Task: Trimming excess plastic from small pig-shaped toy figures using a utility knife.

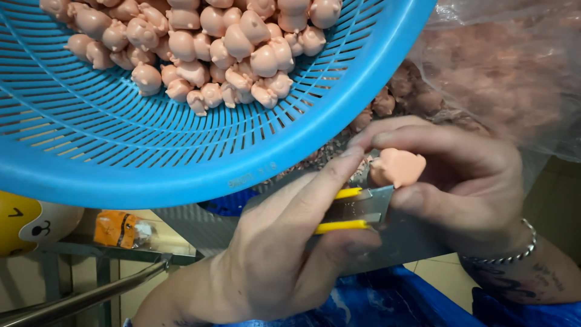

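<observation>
The blue basket (121, 151) holds a heap of pink figures (206, 48) at its far side, its rim just above the left hand (284, 242) gripping a yellow knife (351, 209) against the pink figure (396, 168) pinched in the right hand (460, 181), beside a clear bag (508, 72)

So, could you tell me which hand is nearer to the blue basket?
Left. The left hand, gripping the yellow knife, reaches up just beneath the basket rim. The right hand holds a pink figure lower right of it, further off.
</observation>
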